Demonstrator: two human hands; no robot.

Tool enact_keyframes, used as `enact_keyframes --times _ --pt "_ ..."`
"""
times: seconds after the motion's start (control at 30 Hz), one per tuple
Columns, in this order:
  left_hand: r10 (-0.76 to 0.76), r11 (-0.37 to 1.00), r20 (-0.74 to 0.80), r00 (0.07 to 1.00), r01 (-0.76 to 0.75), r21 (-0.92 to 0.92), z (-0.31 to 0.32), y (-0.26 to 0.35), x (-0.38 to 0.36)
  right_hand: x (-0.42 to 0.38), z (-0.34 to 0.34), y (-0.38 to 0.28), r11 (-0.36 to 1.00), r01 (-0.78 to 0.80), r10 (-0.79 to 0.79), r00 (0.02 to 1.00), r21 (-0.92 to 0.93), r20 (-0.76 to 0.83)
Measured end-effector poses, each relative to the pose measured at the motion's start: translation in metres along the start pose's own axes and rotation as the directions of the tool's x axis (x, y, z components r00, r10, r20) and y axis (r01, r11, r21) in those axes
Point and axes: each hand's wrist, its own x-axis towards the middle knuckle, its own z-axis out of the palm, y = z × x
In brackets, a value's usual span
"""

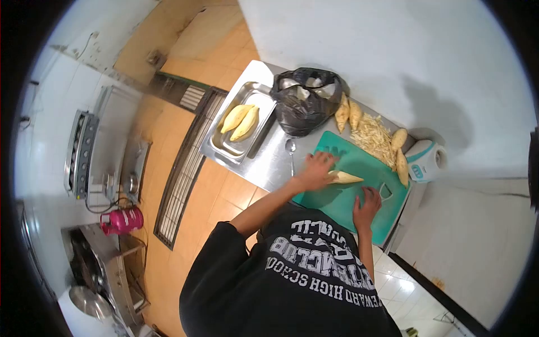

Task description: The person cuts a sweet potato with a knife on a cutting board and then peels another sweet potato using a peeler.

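Observation:
A pale yellow peeled sweet potato (346, 177) lies across the green cutting board (342, 211), its narrow tip pointing right. My left hand (318, 169) is on its thick end, the thumb over the near side, and part of the tuber is hidden under the hand. Farther right on the board, my right hand (366, 204) has its fingers spread, with nothing visible in them. Just beyond those fingertips sits a peeler (385, 191) with a triangular frame. A heap of pale peelings (373, 139) covers the board's far edge.
Unpeeled sweet potatoes (354, 115) flank the peelings. A metal tray (222, 147) at left holds two peeled ones. Between them stand a black plastic bag (303, 117) and a spoon (290, 147). By the wall at right is a white-and-teal roll package (425, 161).

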Motion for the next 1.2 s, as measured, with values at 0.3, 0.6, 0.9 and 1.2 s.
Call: enact_keyframes --times 0.3,0.6,0.9,1.2 --pt "-0.586 0.652 -0.333 0.739 0.673 0.349 -0.100 -0.172 -0.016 0.004 0.004 -0.011 0.999 0.046 -0.043 0.976 -0.007 0.212" --pt "-0.651 0.722 -0.187 0.736 0.676 0.148 -0.093 -0.240 -0.013 -0.001 0.000 0.005 0.994 -0.040 0.029 0.993 0.100 0.116" --pt "-0.576 0.800 -0.224 0.786 0.598 0.042 -0.096 -0.247 -0.016 -0.002 0.006 -0.005 0.999 -0.025 0.023 0.999 0.047 0.049" --pt "-0.350 0.935 0.027 0.936 0.351 -0.052 -0.153 -0.243 -0.016 0.012 0.043 -0.143 0.983 -0.176 0.184 0.947 0.054 -0.263"
